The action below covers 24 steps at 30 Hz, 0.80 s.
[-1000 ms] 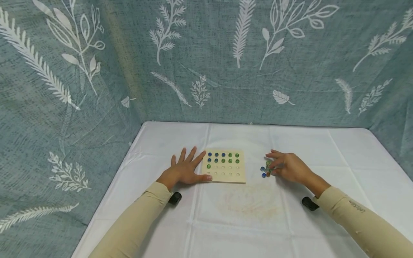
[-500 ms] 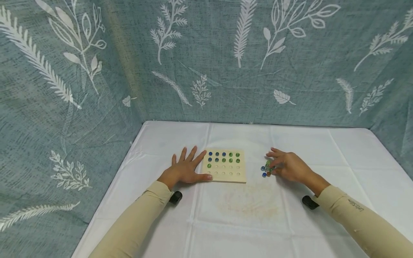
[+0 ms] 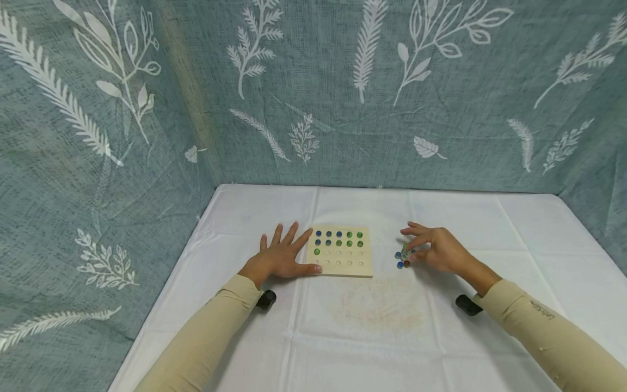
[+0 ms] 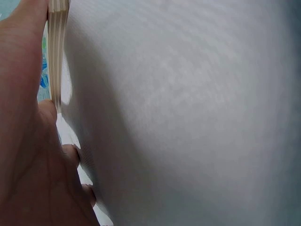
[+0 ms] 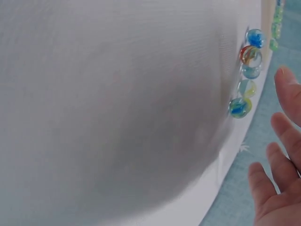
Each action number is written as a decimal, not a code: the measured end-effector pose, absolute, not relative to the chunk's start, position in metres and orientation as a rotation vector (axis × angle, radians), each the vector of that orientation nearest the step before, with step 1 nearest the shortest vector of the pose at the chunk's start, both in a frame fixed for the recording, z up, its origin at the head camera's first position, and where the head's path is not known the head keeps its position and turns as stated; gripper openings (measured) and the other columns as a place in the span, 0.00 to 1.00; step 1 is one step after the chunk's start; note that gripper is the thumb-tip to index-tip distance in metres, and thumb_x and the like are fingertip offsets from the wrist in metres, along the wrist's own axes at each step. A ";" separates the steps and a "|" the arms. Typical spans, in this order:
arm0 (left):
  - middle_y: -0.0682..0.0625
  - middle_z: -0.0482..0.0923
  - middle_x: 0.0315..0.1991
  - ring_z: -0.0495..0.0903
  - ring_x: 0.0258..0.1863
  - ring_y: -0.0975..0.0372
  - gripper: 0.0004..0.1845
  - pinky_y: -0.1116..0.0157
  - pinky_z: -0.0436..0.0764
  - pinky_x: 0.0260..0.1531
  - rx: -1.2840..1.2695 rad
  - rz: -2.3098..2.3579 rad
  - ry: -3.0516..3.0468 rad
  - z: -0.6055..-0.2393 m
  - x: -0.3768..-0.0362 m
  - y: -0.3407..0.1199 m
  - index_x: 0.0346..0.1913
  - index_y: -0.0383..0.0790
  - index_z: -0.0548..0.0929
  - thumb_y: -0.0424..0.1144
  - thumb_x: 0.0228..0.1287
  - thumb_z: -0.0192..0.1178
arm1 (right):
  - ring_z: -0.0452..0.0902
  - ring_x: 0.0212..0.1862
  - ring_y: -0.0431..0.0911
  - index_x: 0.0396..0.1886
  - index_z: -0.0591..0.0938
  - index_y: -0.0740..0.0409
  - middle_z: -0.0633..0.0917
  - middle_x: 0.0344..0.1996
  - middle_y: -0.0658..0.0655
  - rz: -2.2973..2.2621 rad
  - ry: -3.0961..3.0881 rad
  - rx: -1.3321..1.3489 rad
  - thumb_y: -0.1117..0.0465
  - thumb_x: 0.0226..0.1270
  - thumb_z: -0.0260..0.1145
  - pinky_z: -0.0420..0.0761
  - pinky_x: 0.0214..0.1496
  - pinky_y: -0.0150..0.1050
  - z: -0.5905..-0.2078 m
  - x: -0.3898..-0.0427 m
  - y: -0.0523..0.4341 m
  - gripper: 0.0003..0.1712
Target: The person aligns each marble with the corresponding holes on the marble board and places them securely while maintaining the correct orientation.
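Note:
My left hand lies spread at the left side of a pale wooden board. Its thumb rests at the near left corner and its index fingertip touches the far left corner. Blue and green glass marbles fill the two far rows of dimples, and one green marble starts the third row. Right of the board, my right hand hovers over a cluster of loose marbles. In the right wrist view its fingers are apart, with loose blue, red-orange and yellow-green marbles close by.
A white cloth covers the table, with a faint brownish stain in front of the board. A patterned teal curtain stands behind and to the left. Black wrist devices sit under both cuffs.
My right hand has shifted slightly away from me and left over the loose marbles, its fingers reaching further over them. My left hand and the board stay in place.

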<state>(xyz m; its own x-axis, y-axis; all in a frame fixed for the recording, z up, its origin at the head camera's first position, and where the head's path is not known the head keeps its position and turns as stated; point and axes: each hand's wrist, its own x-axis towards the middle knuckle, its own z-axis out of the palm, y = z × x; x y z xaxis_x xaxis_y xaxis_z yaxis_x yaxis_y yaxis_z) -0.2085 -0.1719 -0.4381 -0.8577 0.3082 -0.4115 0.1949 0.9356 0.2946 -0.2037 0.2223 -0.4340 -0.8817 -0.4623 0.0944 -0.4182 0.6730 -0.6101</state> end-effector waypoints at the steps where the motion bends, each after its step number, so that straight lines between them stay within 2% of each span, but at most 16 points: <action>1: 0.47 0.27 0.87 0.23 0.85 0.42 0.58 0.33 0.30 0.79 0.362 0.338 2.629 -0.438 -0.208 -0.172 0.86 0.62 0.39 0.80 0.62 0.54 | 0.68 0.76 0.67 0.36 0.94 0.56 0.84 0.64 0.66 -1.004 2.812 -0.746 0.71 0.57 0.78 0.75 0.68 0.65 -0.434 -0.204 0.222 0.09; 7: 0.47 0.27 0.87 0.23 0.85 0.42 0.58 0.32 0.29 0.79 0.360 0.356 2.623 -0.437 -0.208 -0.173 0.86 0.62 0.40 0.79 0.62 0.56 | 0.68 0.76 0.66 0.35 0.94 0.56 0.84 0.64 0.66 -1.064 2.784 -0.748 0.72 0.58 0.77 0.76 0.67 0.64 -0.433 -0.204 0.217 0.09; 13: 0.47 0.27 0.87 0.23 0.85 0.42 0.56 0.31 0.30 0.79 0.358 0.348 2.622 -0.435 -0.207 -0.172 0.86 0.63 0.41 0.76 0.64 0.57 | 0.68 0.76 0.66 0.36 0.94 0.58 0.84 0.64 0.66 -1.109 2.753 -0.725 0.71 0.58 0.78 0.73 0.71 0.66 -0.432 -0.205 0.211 0.08; 24: 0.48 0.26 0.87 0.22 0.85 0.43 0.56 0.32 0.30 0.79 0.351 0.341 2.621 -0.437 -0.208 -0.172 0.86 0.65 0.41 0.78 0.63 0.57 | 0.68 0.77 0.65 0.38 0.93 0.59 0.84 0.64 0.66 -1.194 2.683 -0.717 0.69 0.60 0.77 0.72 0.72 0.65 -0.432 -0.211 0.197 0.07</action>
<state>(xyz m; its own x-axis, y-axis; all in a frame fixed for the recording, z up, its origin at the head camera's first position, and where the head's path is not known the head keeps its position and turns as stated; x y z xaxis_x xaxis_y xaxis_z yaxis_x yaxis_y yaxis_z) -0.2084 -0.1725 -0.4371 -0.8563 0.3029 -0.4182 0.1859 0.9364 0.2976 -0.2109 0.1968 -0.4323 -0.8808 -0.4663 0.0817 -0.3728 0.5768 -0.7269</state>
